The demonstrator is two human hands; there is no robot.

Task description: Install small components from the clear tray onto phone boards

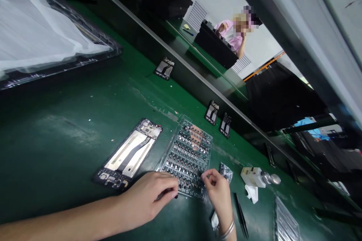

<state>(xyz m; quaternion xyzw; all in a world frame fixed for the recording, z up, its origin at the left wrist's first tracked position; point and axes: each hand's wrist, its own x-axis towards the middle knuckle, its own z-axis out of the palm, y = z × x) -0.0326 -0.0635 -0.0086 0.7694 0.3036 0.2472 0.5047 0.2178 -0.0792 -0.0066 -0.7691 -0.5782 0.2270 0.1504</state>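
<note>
A clear plastic tray holds rows of many small dark parts with metal bits. At its lower left corner is my left hand, its fingers curled together; a small dark spot shows below the fingertips, and what they hold is hidden. Over the tray's right edge, my right hand has thumb and forefinger pinched together, with anything between them too small to name. An opened phone body lies left of the tray, showing its circuit board, silver middle and black ribbon cable.
Black tweezers lie right of my right hand, near a white bottle with a metal top. More phone bodies lie along the back ledge. A film-covered tray sits at upper left. Beyond the ledge, a person in pink sits working.
</note>
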